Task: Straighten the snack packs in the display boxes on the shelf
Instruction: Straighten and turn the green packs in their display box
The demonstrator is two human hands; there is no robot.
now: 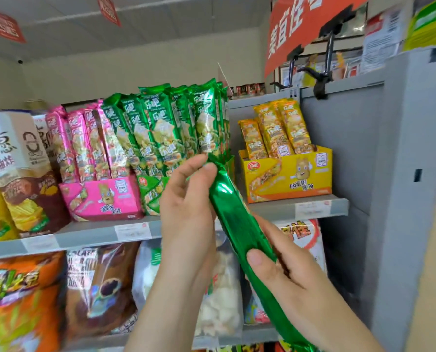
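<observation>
From the head camera, one long green snack pack [237,219] is out of its box and held slantwise in front of the shelf [270,208], its upper end just at the front of the green display box [153,194]. The right hand [285,273] grips the pack's lower half, thumb laid across the foil and fingers curled behind it. The left hand [186,207] holds the upper end, apparently pinching it between thumb and fingers, though the contact is hard to read. The job looks about midway at best: the green packs in the box [166,128] fan out and lean, the pink packs [84,143] in the pink display box [102,199] tilt left, and the yellow packs [275,130] in the yellow display box [288,174] stand unevenly. The held pack's bottom end runs off the frame, and the hands hide much of the green box's front.
</observation>
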